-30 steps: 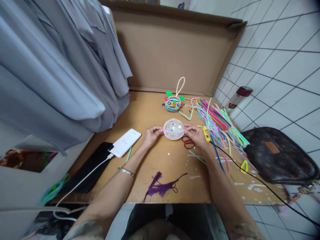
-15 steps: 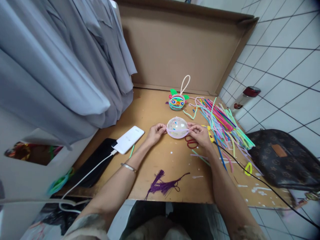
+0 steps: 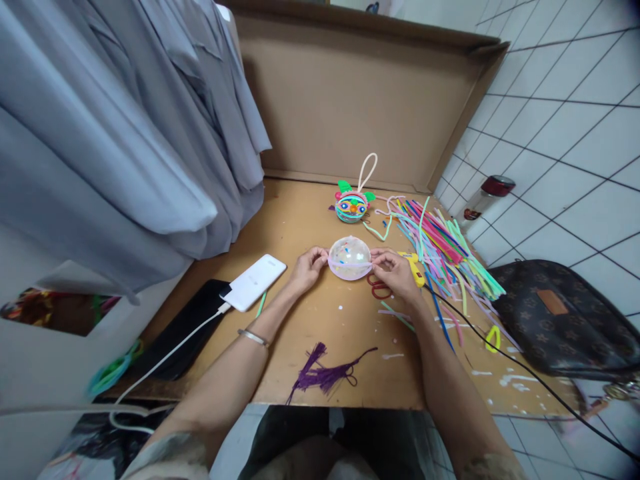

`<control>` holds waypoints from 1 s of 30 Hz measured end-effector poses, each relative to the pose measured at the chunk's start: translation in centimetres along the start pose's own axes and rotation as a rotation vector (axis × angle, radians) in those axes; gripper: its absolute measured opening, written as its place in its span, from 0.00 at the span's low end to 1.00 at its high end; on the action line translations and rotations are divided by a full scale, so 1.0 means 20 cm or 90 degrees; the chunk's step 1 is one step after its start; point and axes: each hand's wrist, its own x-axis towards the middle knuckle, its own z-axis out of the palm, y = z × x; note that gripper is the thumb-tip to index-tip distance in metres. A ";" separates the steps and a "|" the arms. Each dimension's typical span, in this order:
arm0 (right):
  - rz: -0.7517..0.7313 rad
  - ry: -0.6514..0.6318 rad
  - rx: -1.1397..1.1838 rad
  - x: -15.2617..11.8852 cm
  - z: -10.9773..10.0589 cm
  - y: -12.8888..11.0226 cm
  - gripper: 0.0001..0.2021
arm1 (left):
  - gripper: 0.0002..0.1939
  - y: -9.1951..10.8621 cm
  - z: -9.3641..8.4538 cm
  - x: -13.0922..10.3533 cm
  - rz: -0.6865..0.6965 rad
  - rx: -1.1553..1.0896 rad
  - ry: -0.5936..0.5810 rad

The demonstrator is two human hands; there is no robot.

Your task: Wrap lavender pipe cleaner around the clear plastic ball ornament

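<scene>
A clear round ball with coloured specks (image 3: 351, 251) sits above the table between my hands. A lilac pipe cleaner (image 3: 350, 267) runs across its near side. My left hand (image 3: 310, 268) pinches the strip at the ball's left edge, fingers closed. At the right edge my right hand (image 3: 394, 269) pinches the strip's other end between thumb and fingers. Red-handled scissors (image 3: 379, 288) lie under and beside my right hand, and a yellow glue gun (image 3: 415, 270) lies just past it. Behind the ball stands a decorated ball with eyes, green ears and a white loop (image 3: 351, 207).
Many coloured pipe cleaners (image 3: 440, 240) are heaped on the right, near a dark patterned bag (image 3: 560, 320). A purple tassel (image 3: 325, 375) lies at the table's front. On the left are a white phone (image 3: 254, 283) with a cable and a black flat object (image 3: 185, 333).
The whole view has shifted slightly. Both hands still hold the strip against the ball, with almost no other visible movement.
</scene>
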 end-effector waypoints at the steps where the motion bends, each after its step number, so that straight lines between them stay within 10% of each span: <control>1: -0.005 -0.002 -0.011 0.00 0.00 0.00 0.05 | 0.10 0.00 0.00 0.00 0.007 0.007 0.002; 30: 0.033 0.016 -0.002 0.00 0.05 0.01 0.04 | 0.20 -0.07 -0.01 0.03 -0.058 -0.103 0.062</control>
